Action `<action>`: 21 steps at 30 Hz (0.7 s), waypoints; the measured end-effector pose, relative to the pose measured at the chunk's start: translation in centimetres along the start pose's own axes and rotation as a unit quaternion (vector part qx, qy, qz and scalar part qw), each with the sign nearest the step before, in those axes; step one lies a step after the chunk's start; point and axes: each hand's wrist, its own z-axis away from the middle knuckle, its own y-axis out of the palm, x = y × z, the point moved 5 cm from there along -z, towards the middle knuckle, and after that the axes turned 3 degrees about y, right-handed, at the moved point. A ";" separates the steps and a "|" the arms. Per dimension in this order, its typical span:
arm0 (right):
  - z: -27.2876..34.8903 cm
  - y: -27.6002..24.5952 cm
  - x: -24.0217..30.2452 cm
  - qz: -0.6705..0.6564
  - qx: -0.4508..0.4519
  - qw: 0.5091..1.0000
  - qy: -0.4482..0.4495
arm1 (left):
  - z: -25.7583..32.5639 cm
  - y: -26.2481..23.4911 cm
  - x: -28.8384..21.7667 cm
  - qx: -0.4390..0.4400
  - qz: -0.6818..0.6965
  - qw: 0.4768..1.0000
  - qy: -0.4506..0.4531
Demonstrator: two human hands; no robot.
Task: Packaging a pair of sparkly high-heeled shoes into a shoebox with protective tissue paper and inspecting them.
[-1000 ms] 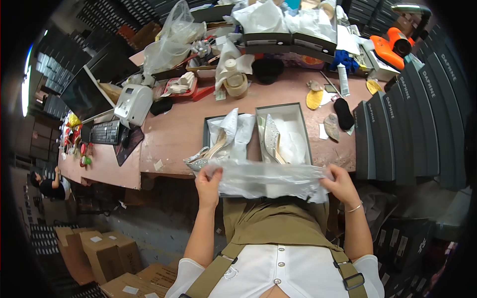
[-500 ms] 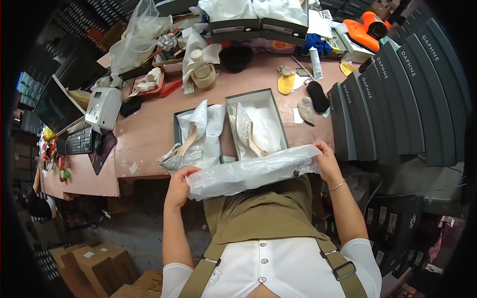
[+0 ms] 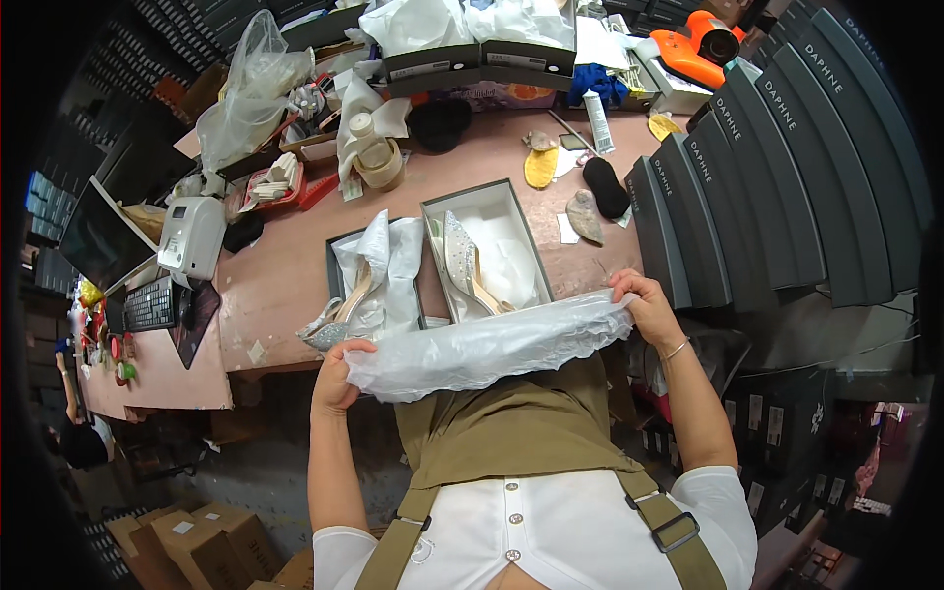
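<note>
The sheet of white tissue paper (image 3: pixel 487 346) is stretched out in front of the person's tummy, just at the near edge of the pink table (image 3: pixel 285 285). It looks very light, thin and crinkly, so it could tear easily; the two ends are the best places to hold it. The left hand (image 3: pixel 336 379) pinches one end with its fingers closed on it, and the right hand (image 3: pixel 644 307) pinches the other end the same way. Just behind it sits an open grey shoe box (image 3: pixel 526 236) with a sparkly silver shoe (image 3: pixel 462 261) lying on soft paper. Beside it, another shiny shoe (image 3: pixel 339 317) rests in crumpled paper.
</note>
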 end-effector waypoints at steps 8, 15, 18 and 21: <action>1.0 -0.3 2.4 0.282 0.145 0.946 0.064 | -0.6 0.3 -2.5 -0.098 -0.320 0.941 -0.058; -4.9 12.0 12.4 0.199 0.227 0.938 -0.170 | 0.0 7.3 -8.7 0.049 -0.430 0.901 0.020; -5.0 16.0 10.1 0.208 0.380 0.898 -0.075 | 0.7 10.0 -12.4 0.090 -0.483 0.866 0.094; -2.7 15.4 9.1 0.116 0.410 0.904 0.022 | 1.4 9.8 -14.4 0.079 -0.508 0.853 0.086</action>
